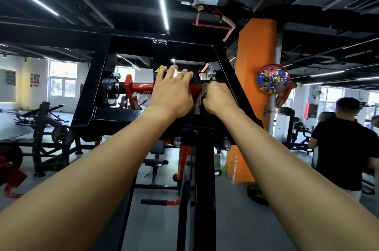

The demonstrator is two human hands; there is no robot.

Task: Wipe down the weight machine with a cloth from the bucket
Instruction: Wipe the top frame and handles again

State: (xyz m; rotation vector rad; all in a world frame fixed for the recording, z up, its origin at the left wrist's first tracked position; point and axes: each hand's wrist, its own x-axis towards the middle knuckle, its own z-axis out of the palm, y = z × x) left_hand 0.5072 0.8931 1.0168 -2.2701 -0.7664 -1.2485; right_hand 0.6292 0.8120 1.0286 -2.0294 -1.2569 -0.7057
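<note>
The weight machine (102, 78) is a black steel frame with a red pivot bar (141, 87) across its upper part, straight ahead of me at head height. My left hand (173, 94) rests on a black upright of the frame, fingers spread over its top edge. My right hand (219, 99) is closed around a crumpled brownish cloth (202, 94) and presses it against the red and black joint at the frame's middle. The bucket is not in view.
An orange pillar (256, 66) stands just right of the machine, with a colourful round plate (273, 78) hung beside it. A person in a black shirt (344, 148) stands at the far right. Other black gym machines (47, 138) and a bench (155, 160) fill the floor beyond.
</note>
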